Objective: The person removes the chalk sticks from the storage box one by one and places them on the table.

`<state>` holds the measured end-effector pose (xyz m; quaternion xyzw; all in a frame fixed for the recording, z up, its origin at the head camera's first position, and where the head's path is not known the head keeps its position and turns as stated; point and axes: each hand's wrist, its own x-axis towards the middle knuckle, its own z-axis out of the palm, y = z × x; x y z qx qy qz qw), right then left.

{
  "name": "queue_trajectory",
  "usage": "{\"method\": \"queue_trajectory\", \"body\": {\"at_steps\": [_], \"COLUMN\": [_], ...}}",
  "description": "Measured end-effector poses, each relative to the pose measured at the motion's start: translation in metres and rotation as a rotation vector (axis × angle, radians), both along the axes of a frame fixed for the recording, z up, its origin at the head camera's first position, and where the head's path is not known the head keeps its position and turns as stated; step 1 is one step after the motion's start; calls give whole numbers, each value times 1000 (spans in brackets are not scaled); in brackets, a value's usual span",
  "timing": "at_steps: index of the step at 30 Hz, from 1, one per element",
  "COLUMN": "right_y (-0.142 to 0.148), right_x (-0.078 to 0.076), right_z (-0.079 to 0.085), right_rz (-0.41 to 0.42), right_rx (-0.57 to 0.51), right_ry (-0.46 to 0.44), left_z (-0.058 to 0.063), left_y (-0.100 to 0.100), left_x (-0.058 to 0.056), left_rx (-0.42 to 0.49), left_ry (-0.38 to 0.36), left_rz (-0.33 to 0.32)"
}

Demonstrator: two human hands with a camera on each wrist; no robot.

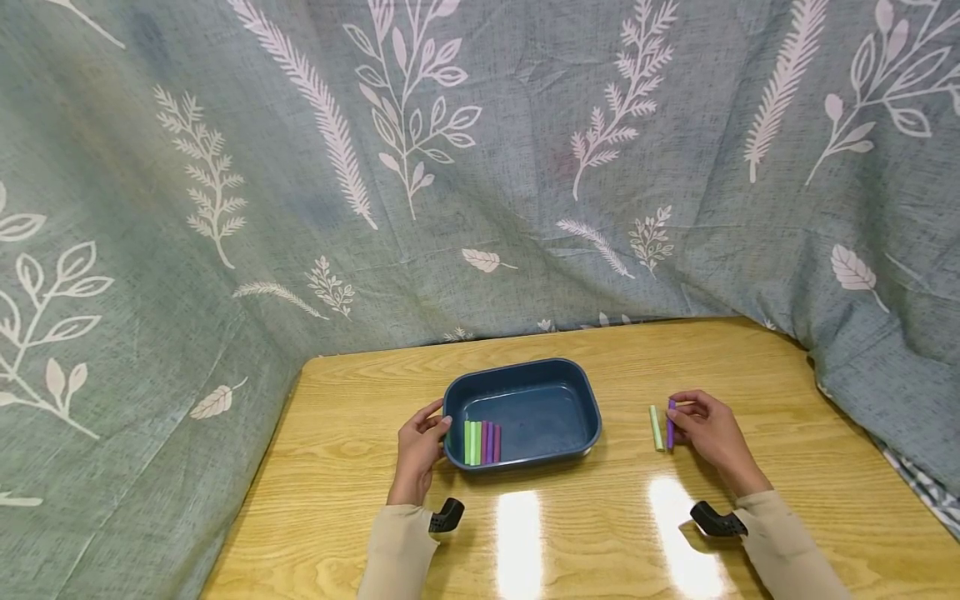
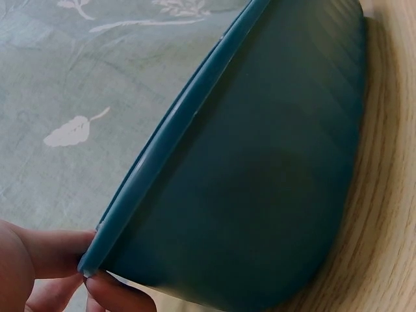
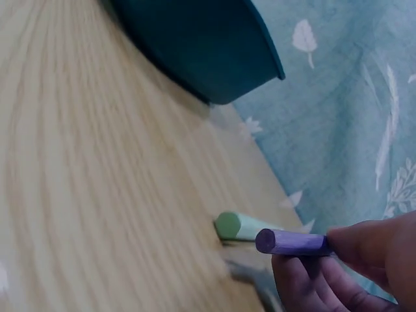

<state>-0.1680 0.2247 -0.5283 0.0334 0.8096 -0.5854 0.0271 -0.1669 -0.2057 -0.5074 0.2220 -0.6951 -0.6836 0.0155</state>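
A dark blue plastic bin (image 1: 546, 417) stands on the table, and my left hand (image 1: 418, 454) pinches its left rim between thumb and fingers. Along the bin's left end lies a row of chalk sticks, light green ones (image 1: 472, 443) beside purple ones (image 1: 490, 443). To the right of the bin, my right hand (image 1: 708, 432) pinches a purple chalk stick (image 3: 296, 243) between thumb and fingertips. Just left of that stick, a light green chalk stick (image 1: 657, 428) lies on the table. In the right wrist view, the purple stick partly overlaps the green chalk (image 3: 237, 225).
The wooden table (image 1: 352, 408) has its back edge against a grey-green leaf-patterned cloth (image 1: 480, 208), which also hangs at the left and right. Black devices (image 1: 447, 516) sit at both sleeve cuffs. Bright light reflections lie on the tabletop in front of the bin and the right hand.
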Motion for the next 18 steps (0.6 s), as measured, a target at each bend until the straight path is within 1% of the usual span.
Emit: {"method": "queue_trajectory", "body": {"at_steps": [6,11,18], "right_y": [2,3,2], "right_x": [2,1,1], "right_z": [-5,-8,-8], "right_rz": [15,23,26], "right_rx": [77,110,157], "right_ry": [24,41,59], "left_z": [0,-1,0], "left_y": [-1,-1,0], "left_x": [0,-1,1], "left_rx": [14,17,1], "left_ry": [-2,4,2], "left_rz": [8,13,-4]}}
